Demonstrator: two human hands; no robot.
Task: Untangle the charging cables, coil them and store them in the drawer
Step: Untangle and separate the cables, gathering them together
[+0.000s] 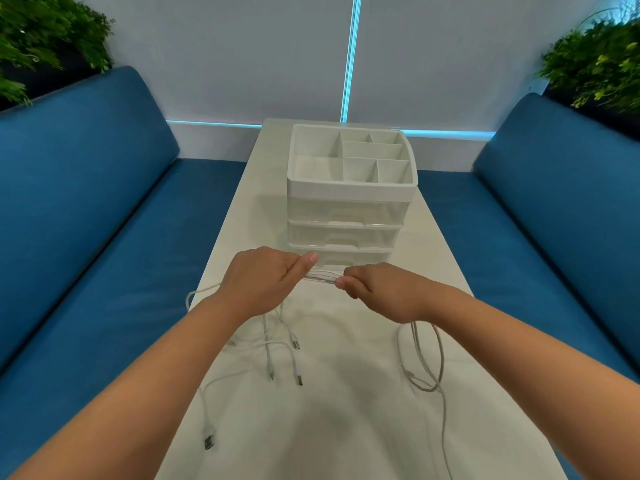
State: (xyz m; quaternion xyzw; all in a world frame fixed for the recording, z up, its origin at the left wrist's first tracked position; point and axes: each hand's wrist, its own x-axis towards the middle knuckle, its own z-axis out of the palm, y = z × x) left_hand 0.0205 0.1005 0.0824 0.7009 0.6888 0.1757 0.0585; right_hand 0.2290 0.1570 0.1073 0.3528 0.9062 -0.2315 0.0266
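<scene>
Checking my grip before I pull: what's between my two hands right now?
In the head view, a short bundle of white cable strands runs taut between your left hand and right hand; behind it stands the drawer organizer.

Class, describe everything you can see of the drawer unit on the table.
The drawer unit is white plastic with see-through drawer fronts. An open top tray, split into several empty compartments, sits above three stacked drawers, all shut, each with a moulded handle. It stands upright on the white table, beyond both hands, which touch only the cables.
</scene>
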